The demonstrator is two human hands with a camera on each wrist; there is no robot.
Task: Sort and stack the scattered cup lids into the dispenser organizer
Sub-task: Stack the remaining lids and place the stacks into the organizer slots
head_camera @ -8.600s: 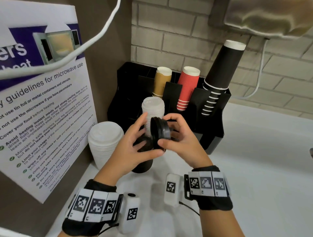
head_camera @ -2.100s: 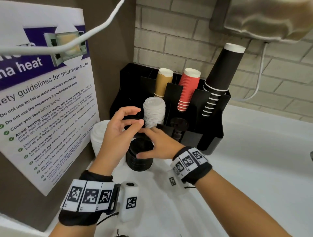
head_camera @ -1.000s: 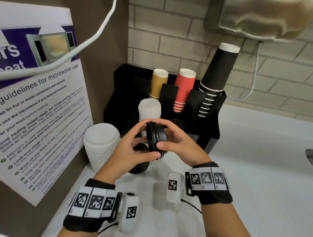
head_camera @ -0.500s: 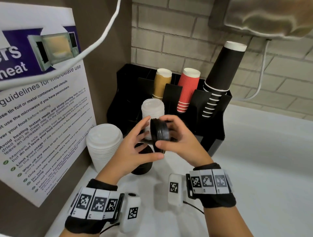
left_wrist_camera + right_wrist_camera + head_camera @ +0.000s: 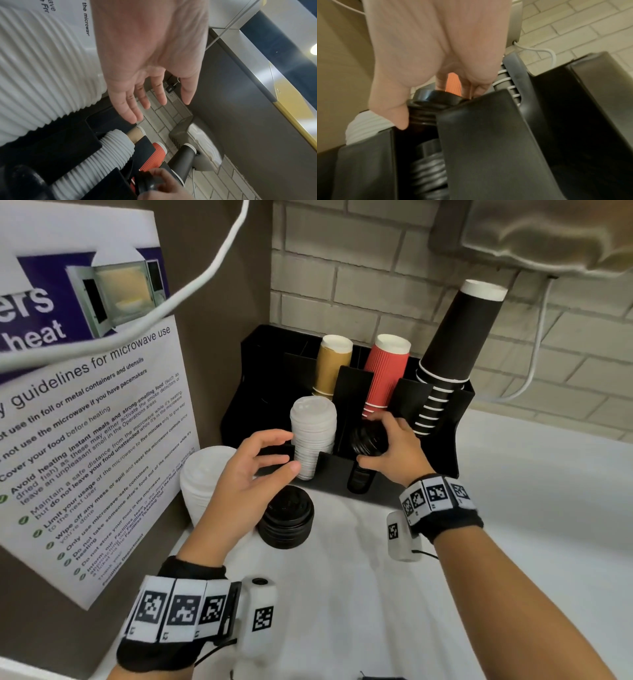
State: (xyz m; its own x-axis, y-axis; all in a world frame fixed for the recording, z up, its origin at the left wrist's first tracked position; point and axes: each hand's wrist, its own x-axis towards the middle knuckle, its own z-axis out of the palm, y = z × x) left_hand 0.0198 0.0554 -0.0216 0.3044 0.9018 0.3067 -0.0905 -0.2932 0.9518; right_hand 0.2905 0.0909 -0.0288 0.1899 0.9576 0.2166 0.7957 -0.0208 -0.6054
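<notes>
Right hand (image 5: 397, 453): fingers and thumb curled round a short batch of black lids (image 5: 368, 441), held at the mouth of the middle front slot of the black dispenser organizer (image 5: 442, 440). The right wrist view shows the thumb against the batch's ribbed side and more black lids already lying lower in the same slot.

Left hand (image 5: 253, 470): fingers spread and relaxed, holding nothing, hovering above the table (image 5: 513, 525) just beside the white lid column (image 5: 313, 440) that stands in the neighbouring slot.

Remaining stock on the table: one loose stack of black lids (image 5: 286, 520) in front of the organizer; one wide stack of white lids (image 5: 202, 481) against the poster (image 5: 85, 422).

Cups: tan (image 5: 332, 364), red (image 5: 387, 371) and black (image 5: 455, 344) stacks in the rear slots.

Risks, as judged:
- The batch may enter tilted and catch on the slot wall, leaving it wedged above the lids below rather than nested.
- Letting go too soon may spill loose lids over the front lip.
- The fingers sit close to the red cups; a nudge could shift that stack.
- The white column stands tall above its slot; a brush from the left hand could topple it.
</notes>
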